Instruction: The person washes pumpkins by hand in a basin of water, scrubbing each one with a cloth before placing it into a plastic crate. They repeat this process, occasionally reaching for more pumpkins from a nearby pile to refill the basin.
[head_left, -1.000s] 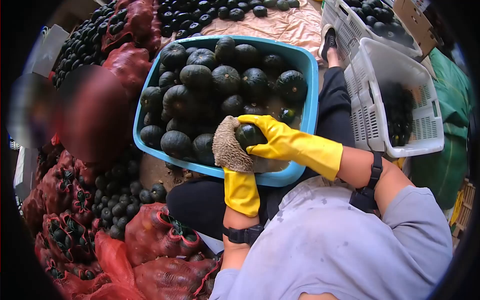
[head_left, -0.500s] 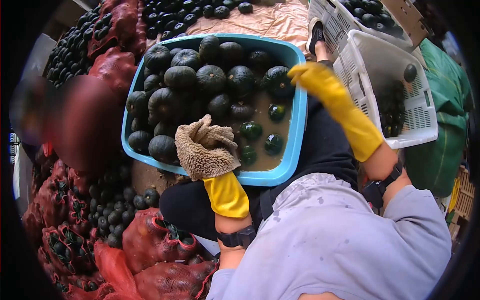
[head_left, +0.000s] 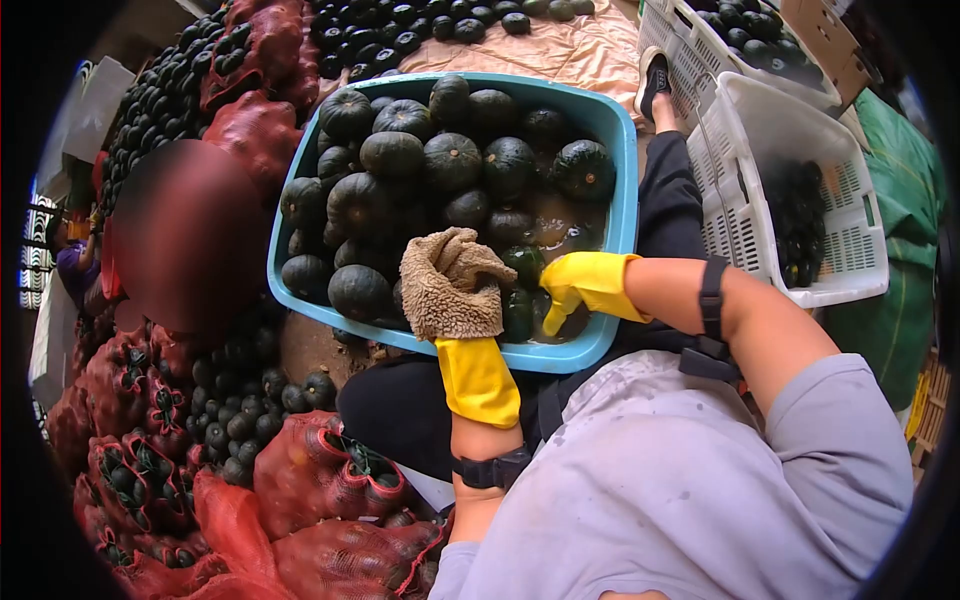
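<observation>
My left hand, in a yellow glove (head_left: pixel 478 385), is inside or under a bunched brown terry towel (head_left: pixel 455 285); its fingers are hidden by the cloth. The towel is held over the near rim of a blue tub (head_left: pixel 625 180). Dark green kabocha squashes (head_left: pixel 452 160) fill the tub's left and back, above murky water. At the near right, my right hand (head_left: pixel 580 285), also yellow-gloved, reaches down to the water with thumb and fingers apart. Just left of its fingertips a wet green squash (head_left: pixel 522 263) sits in the water, with another squash (head_left: pixel 518 312) below it.
White plastic crates (head_left: pixel 735 160) holding squashes stand at the right, beside a green sack (head_left: pixel 895 240). Red mesh bags (head_left: pixel 320 470) of squashes and a loose pile (head_left: pixel 235 425) lie at the left. More squashes rest on a tan sheet (head_left: pixel 530 50) behind. Another person (head_left: pixel 78 265) is far left.
My right hand has come down from the tub's right rim to the water, covering where a squash floated. My left hand still has the towel. The view has shifted slightly.
</observation>
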